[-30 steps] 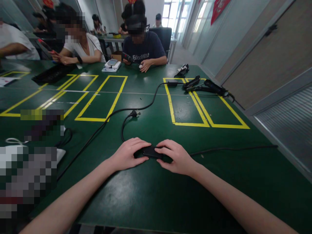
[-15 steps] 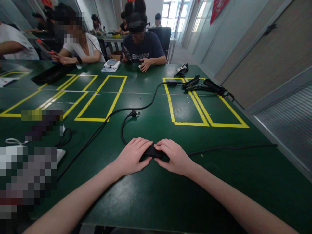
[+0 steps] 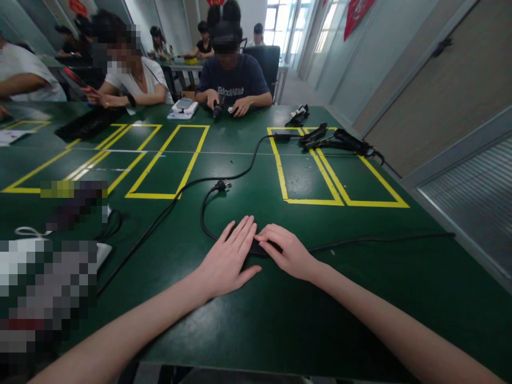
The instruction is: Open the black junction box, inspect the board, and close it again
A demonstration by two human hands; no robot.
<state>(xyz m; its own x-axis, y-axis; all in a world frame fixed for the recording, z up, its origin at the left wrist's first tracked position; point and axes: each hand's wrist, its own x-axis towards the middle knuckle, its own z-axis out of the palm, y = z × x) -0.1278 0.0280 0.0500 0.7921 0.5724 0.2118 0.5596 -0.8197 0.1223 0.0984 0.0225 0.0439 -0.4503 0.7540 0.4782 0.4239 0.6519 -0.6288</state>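
So, flat L hand (image 3: pixel 229 260) over slim blk block (image 3: pixel 259 248)

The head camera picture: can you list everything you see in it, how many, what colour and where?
block: one, black, under and between the near hands
plug: one, black, beyond the block
long cord: one, black, winding across the table's middle
right-hand cord: one, black, running rightward
table: one nearest, green
tape outlines: several, yellow, on the table
corded gear: count unclear, black, table's far right
device: one, white and grey, far side
pixelated things: count unclear, mixed colours, left
people: several, white or dark clothes, background
pennant: one, red, upper right
left hand: one, bare, over the block
right hand: one, bare, at the block's right end
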